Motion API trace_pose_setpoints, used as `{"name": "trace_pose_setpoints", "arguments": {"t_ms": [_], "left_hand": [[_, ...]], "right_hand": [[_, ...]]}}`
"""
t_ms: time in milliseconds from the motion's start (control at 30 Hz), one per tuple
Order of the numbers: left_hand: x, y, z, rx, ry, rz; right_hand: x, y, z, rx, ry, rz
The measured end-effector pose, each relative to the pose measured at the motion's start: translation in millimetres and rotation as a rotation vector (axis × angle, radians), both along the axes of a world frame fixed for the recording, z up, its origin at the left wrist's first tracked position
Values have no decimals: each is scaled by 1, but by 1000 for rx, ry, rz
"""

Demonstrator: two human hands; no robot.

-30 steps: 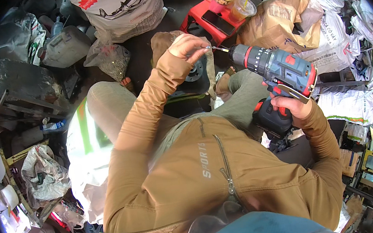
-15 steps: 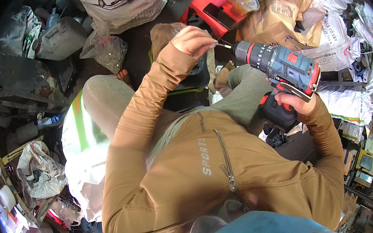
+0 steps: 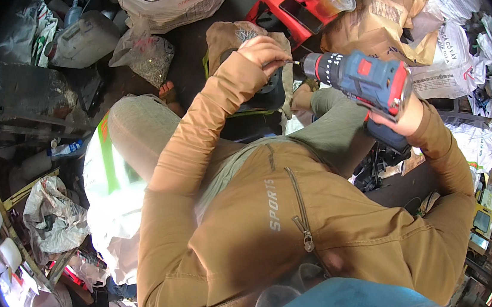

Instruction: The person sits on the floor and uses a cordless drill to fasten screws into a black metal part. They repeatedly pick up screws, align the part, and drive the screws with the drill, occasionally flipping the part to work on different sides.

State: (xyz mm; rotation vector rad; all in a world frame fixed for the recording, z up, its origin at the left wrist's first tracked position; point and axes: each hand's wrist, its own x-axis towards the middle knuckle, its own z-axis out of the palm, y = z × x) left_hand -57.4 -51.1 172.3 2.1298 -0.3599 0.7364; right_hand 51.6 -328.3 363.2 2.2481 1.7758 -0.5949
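Compared with half a second earlier, I saw the drill (image 3: 364, 78) rolled so that its top faced my camera more, with less of its bit (image 3: 296, 62) showing. The right hand (image 3: 404, 117) was wrapped around its handle; the left hand (image 3: 264, 52) was pinched close by the bit's tip, though I couldn't tell whether it gripped anything. Beyond, on the dark floor (image 3: 194, 48), stood a red stool (image 3: 273, 4) bearing a phone (image 3: 298, 13), with a paper bag (image 3: 382, 25) nearby. The right wrist partly hid the drill's battery, and the top edge cut off a white sack (image 3: 177, 8).
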Motion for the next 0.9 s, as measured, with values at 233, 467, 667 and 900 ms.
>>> {"name": "trace_pose_setpoints", "arguments": {"t_ms": [233,467,667,900], "left_hand": [[10,-3,-46,324,736,277],[16,-27,-87,325,759,244],[18,-27,-107,183,681,198],[20,-25,-113,40,617,156]], "right_hand": [[23,54,-24,-31,632,-879],[40,80,-62,-120,571,-909],[45,87,-70,-82,617,-850],[65,93,-92,-138,518,-567]]}}
